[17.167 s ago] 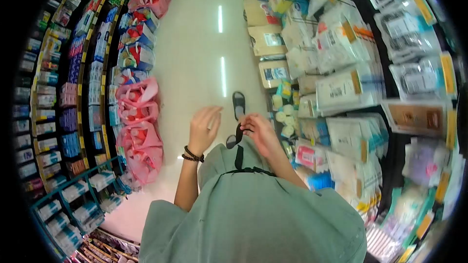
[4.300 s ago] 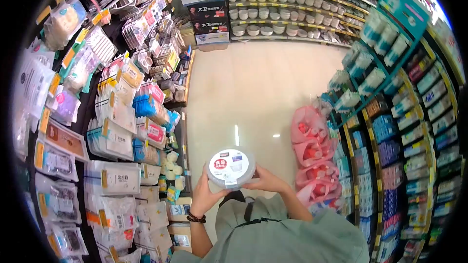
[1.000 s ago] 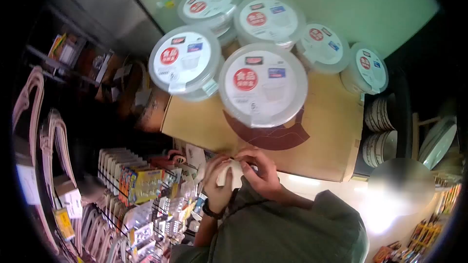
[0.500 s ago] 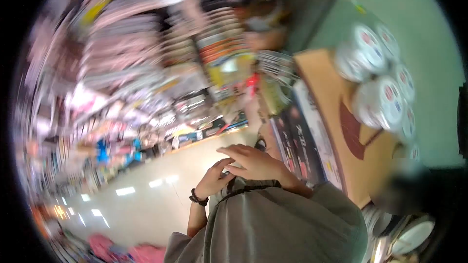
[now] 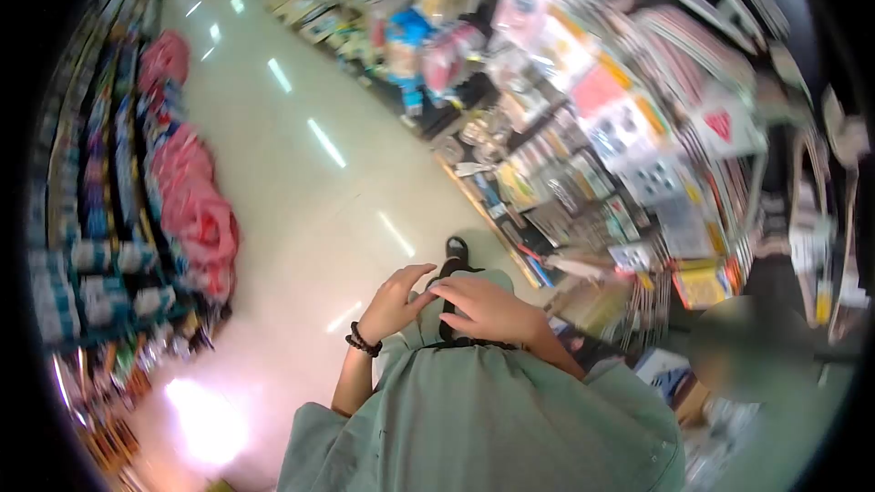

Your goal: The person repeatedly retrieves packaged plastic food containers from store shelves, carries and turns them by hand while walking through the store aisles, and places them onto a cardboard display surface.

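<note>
My left hand [image 5: 390, 302], with a dark bead bracelet [image 5: 363, 340] at its wrist, is in front of my waist. Its fingers stretch forward and hold nothing that shows. Close beside it, my right hand [image 5: 492, 307] reaches across with extended fingers, the fingertips near or touching those of the left; I cannot tell which. No object appears between them. Under both hands is the green-grey shirt [image 5: 483, 419], and beyond them a dark shoe [image 5: 457, 248] stands on the floor.
A glossy pale floor [image 5: 301, 191] runs ahead as an aisle. On the left stands a shelf of stacked goods [image 5: 96, 264] with pink bundles [image 5: 196, 210] along its edge. To the right, a display rack [image 5: 629, 128] carries packaged items and hangers. A blurred shape is at lower right.
My view has swung left, from boxes and white-lidded tubs on the right to the aisle. The pink bundles now show higher up on the left. Both hands stay together at my waist.
</note>
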Demonstrator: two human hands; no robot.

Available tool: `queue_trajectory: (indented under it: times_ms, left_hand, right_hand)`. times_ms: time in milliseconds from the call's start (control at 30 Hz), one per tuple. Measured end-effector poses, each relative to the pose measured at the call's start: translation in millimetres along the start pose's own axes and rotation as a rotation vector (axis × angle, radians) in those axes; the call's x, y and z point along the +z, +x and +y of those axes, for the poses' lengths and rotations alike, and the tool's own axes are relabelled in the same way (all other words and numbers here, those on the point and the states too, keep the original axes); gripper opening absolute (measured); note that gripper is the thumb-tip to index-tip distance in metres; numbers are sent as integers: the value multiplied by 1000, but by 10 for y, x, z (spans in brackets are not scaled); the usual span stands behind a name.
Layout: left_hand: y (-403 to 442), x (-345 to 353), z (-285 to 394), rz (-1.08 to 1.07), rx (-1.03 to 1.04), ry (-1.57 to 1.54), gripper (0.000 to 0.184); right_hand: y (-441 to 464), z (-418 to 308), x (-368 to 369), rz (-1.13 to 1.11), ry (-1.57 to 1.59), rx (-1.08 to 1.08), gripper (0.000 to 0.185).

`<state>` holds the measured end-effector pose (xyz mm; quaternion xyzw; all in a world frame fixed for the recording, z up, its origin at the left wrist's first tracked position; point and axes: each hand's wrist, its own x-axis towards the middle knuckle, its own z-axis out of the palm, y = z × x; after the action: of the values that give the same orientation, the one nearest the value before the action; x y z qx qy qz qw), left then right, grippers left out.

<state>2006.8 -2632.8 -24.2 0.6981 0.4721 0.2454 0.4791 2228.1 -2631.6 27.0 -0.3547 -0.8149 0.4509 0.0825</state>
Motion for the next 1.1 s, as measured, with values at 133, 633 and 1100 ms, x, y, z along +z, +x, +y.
queue_trajectory:
  times_ms: [133, 633, 1100]
  left_hand:
    - [-226, -448, -372, 240, -156, -44, 43]
    - [1079, -3626, -1294, 583, -218, 331, 44]
    - [2041, -5535, -3272, 195, -522, 104, 48]
  right_hand:
    - [886, 21, -38, -119, -85, -177, 40]
    - [4703, -312, -987, -176, -55, -386, 38]
    - [7843, -284, -1554, -661, -77, -225, 41]
